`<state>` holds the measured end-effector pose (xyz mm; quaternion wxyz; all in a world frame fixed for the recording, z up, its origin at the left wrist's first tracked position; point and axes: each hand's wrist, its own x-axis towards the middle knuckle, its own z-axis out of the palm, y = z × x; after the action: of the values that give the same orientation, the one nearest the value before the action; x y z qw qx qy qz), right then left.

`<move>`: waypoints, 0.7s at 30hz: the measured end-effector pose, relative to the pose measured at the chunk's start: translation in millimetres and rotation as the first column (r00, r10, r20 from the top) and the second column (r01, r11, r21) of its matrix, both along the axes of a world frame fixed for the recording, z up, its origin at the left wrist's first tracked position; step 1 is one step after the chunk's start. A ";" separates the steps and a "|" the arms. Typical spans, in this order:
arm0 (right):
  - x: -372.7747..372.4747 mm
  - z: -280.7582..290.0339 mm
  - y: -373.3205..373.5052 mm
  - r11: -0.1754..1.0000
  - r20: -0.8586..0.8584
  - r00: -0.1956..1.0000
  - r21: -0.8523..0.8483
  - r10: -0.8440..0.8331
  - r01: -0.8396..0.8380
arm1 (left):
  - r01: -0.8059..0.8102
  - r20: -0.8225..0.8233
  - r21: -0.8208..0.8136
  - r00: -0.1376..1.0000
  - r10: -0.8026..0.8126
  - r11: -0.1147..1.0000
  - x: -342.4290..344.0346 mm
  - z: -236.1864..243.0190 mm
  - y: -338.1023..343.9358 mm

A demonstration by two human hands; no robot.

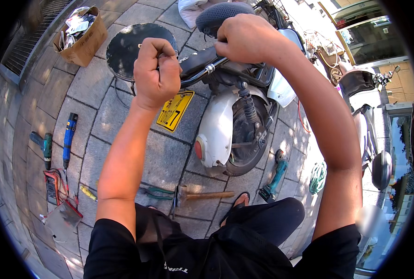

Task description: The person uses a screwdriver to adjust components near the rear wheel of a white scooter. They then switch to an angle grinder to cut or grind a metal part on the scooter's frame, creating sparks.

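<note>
On the paving at far left lie a blue power tool and a green drill, with a hammer nearer the knees. The left hand is clenched in a fist round the end of the scooter's black rear grab rail. The rail's long axis runs left to right, rising slightly to the right hand, which is curled over it above the white rear mudguard.

Rail's end perhaps inside left grip
</note>
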<state>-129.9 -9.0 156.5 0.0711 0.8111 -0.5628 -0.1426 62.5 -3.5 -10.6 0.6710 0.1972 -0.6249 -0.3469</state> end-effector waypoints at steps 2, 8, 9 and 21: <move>-21.0 -1.9 5.1 0.994 0.040 0.996 -0.073 0.083 -0.080 | 0.023 0.017 0.024 1.000 -0.024 0.999 -14.9 2.8 3.1; 18.1 55.2 37.8 0.962 0.010 0.977 0.176 0.212 -0.210 | -0.109 0.103 0.101 0.990 0.098 0.989 32.6 -7.2 -12.0; 15.1 20.9 -0.4 0.979 0.060 0.985 0.120 0.161 -0.168 | -0.109 0.052 0.181 0.994 0.101 0.977 45.4 -20.4 -25.1; -30.6 -38.7 23.0 0.967 0.512 0.843 -0.082 -0.166 0.240 | -0.115 0.055 0.220 0.993 0.105 0.969 23.5 -41.1 -35.6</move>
<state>-160.5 14.0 117.8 -0.0348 0.7487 -0.6534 0.1067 86.0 -39.1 -51.7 0.6493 0.3132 -0.5844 -0.3727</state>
